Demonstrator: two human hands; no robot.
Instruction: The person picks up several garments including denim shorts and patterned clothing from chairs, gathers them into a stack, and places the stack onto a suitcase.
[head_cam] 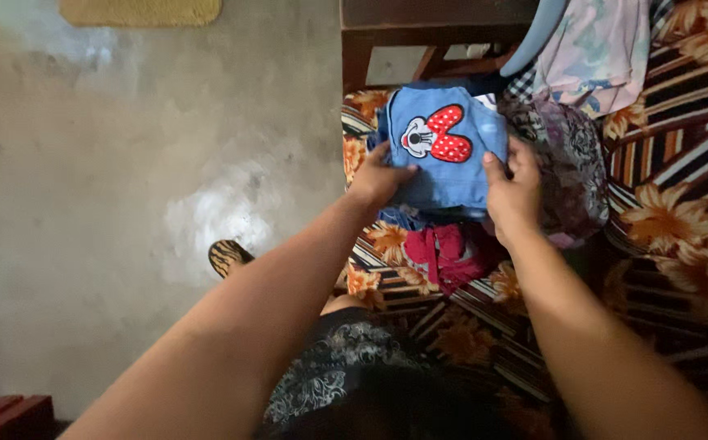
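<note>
Counting from my head view: one blue folded garment (444, 155), one red garment (452, 253) below it, one dark patterned cloth (570, 163) to its right, one pale floral cloth (594, 49) at top right, one sandal (228, 257) on the grey floor (126, 163), one yellow mat (138, 11) at the top edge

My left hand (378, 179) grips the blue garment's left edge, fingers curled narrow, thumb on top, the rest tucked under the fabric. My right hand (513, 191) clamps the right edge, thumb pressed flat on top, fingers closed behind

The blue garment sits held between both hands above the floral striped bed cover (680, 204), just over the red garment. It carries one patch, centred on top: white cartoon mouse head with a red white-dotted bow

Wooden frame (419, 33) behind the pile
</note>
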